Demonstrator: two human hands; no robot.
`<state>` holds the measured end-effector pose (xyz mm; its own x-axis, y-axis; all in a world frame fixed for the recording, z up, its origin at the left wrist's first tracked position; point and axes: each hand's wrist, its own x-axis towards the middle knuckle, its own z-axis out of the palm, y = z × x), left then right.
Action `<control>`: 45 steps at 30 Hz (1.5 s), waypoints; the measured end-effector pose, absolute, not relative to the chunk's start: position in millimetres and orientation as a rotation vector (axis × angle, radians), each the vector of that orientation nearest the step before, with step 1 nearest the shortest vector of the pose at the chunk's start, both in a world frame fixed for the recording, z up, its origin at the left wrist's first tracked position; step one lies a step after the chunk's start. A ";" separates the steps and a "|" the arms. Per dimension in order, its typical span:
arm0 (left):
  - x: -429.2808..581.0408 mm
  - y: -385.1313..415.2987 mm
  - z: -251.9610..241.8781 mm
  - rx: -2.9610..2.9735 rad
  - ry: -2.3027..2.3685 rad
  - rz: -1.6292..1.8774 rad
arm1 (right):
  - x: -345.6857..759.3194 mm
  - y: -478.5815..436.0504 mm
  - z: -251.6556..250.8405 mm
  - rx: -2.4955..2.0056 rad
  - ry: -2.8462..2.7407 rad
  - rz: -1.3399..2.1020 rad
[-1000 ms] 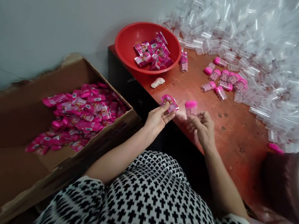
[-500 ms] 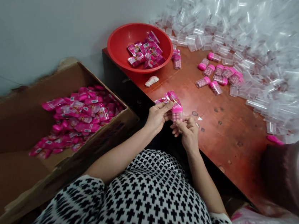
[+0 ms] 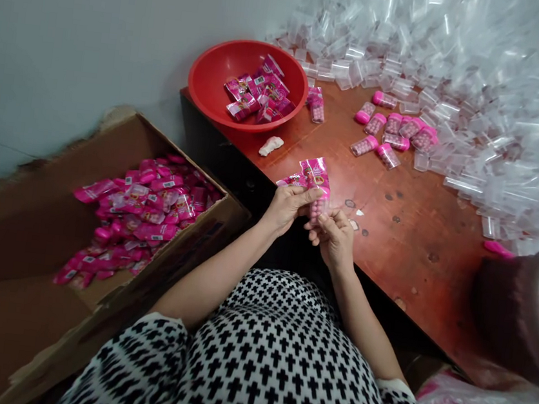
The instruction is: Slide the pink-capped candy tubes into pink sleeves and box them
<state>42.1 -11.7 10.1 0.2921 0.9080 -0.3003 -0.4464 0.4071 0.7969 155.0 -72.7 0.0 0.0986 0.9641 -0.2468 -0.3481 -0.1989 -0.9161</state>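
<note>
Over the table's front edge, my two hands hold a small clear bottle of pink candy balls (image 3: 317, 209), its upper end inside a shiny pink printed wrapper (image 3: 315, 169). My left hand (image 3: 284, 209) pinches the bottle and wrapper near the top, thumb across the front. Fingers of my right hand (image 3: 338, 237) close round the lower end of the bottle. More pink wrapper (image 3: 292, 180) shows just behind my left fingers; whether it is a separate piece I cannot tell. Part of the bottle is hidden by my fingers.
A red bowl (image 3: 199, 93) holds pink wrappers, with a wrapped bottle (image 3: 317, 109) beside it. Several filled bottles (image 3: 364, 146) lie before a heap of clear empty containers (image 3: 455, 113). A cardboard box (image 3: 18, 225) of wrapped bottles stands left, a bucket (image 3: 506, 300) of pink balls right.
The wrapper's top end now stands more upright and flatter above the bottle. My left thumb has shifted slightly right and down over it. Both hands keep their hold.
</note>
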 end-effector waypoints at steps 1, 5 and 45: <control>41.4 -11.1 9.9 0.695 0.855 0.986 | 155.4 -72.3 -0.1 -1.176 -0.727 1.406; 40.9 -13.0 10.0 0.755 0.889 0.966 | 155.2 -73.0 1.1 -1.268 -0.808 1.240; 43.1 -40.9 10.1 0.379 0.793 1.141 | 148.4 -71.0 -1.8 -1.035 -0.484 1.411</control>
<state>43.1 -40.9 10.1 0.1904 0.9115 -0.3647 -0.6591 0.3940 0.6406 148.4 -71.0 -1.8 0.1610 0.9429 -0.2916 -0.5650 -0.1542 -0.8106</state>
